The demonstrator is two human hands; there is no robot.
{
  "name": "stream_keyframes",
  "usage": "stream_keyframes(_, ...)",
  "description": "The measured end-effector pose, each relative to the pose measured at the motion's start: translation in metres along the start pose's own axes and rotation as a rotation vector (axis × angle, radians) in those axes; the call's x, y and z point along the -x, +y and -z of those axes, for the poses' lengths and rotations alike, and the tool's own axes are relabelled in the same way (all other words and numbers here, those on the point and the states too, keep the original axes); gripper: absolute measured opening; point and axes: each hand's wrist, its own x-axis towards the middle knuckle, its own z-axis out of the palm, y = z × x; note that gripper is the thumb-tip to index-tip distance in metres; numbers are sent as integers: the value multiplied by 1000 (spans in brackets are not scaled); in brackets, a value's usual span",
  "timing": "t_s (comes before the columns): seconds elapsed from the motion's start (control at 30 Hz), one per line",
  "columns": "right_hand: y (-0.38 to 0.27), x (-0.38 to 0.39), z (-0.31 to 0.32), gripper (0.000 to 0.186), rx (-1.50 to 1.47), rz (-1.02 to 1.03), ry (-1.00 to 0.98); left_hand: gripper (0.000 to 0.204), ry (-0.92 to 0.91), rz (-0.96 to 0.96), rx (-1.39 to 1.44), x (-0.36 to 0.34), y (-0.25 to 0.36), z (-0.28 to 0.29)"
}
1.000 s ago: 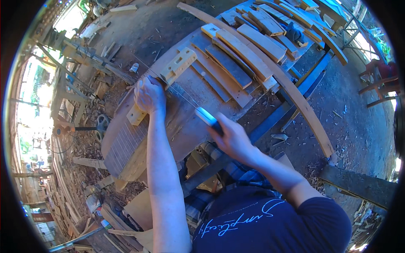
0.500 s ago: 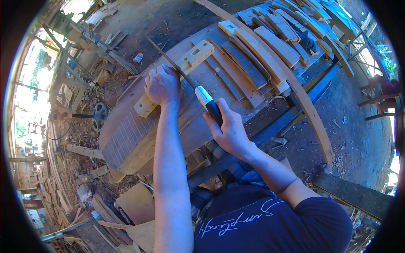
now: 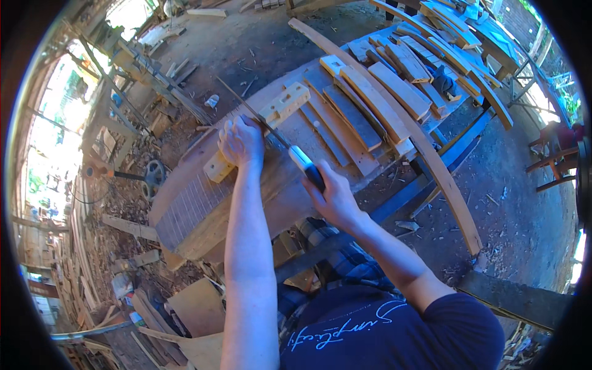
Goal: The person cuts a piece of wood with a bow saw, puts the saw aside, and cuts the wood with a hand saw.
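Note:
My left hand is closed around a pale wooden beam with cut slots and holes, pressing it down on the workbench. One end of the beam shows beyond my knuckles and the other beside my wrist. In my right hand is the black-and-white handle of a handsaw. Its narrow blade, seen nearly edge-on, lies across the beam right beside my left fingers and points away to the far left. The blade's teeth and any cut under it are too small to make out.
Several boards lie on the bench right of the beam. A long curved plank runs past them, its near end overhanging the floor. More cut pieces are stacked at the far right. A handwheel stands left of the bench, among wood scraps.
The whole view has tilted, so the bench and both hands sit slightly lower. Both hands keep their grips, and the saw stays at nearly the same place across the beam.

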Motion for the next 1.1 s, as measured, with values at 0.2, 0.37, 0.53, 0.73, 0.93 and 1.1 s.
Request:
stream_keyframes(0.2, 3, 114, 62, 25, -21, -113, 16, 31, -87, 51, -62, -8, 19, 15)
stream_keyframes(0.37, 3, 14, 17, 19, 22, 34, -13, 27, -66, -19, 28, -4, 7, 6)
stream_keyframes(0.53, 1, 42, 26, 19, -26, -78, -7, 27, -84, 84, -6, -1, 7, 1)
stream_keyframes(0.73, -10, 95, 56, 20, -3, -95, 2, 31, -109, 25, -28, -6, 7, 15)
stream_keyframes(0.93, 6, -5, 4, 21, 30, 25, 0, 24, -44, 53, -9, 2, 12, -3)
stream_keyframes(1.1, 5, 105, 58, 16, -15, -109, 29, 21, 31, 85, -45, -2, 10, -4)
